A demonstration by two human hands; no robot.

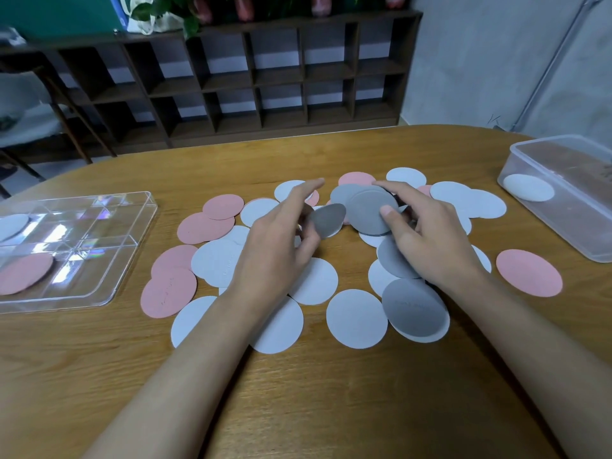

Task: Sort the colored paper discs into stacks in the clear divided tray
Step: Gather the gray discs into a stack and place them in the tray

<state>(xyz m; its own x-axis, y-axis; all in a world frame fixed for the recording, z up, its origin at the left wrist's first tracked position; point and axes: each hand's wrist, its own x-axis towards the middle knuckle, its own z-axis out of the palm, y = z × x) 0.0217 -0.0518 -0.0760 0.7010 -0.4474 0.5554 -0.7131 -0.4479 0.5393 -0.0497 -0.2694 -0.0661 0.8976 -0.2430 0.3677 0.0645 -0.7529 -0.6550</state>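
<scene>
Gathering of grey discs is the step in hand, I judge. The clear divided tray [109,207] holds a white disc [11,225] and a pink disc [25,273] in separate compartments; no grey shows there. Right of the tray, the left hand [281,240] pinches a tilted grey disc [329,220]. Farther right of the tray, the right hand [427,240] grips a small grey stack [367,207], just beside that disc. Next, the single disc should join the stack, then go to a free tray compartment.

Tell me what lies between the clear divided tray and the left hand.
In the head view, overlapping pink discs and a white disc lie between the tray and left hand.
</scene>
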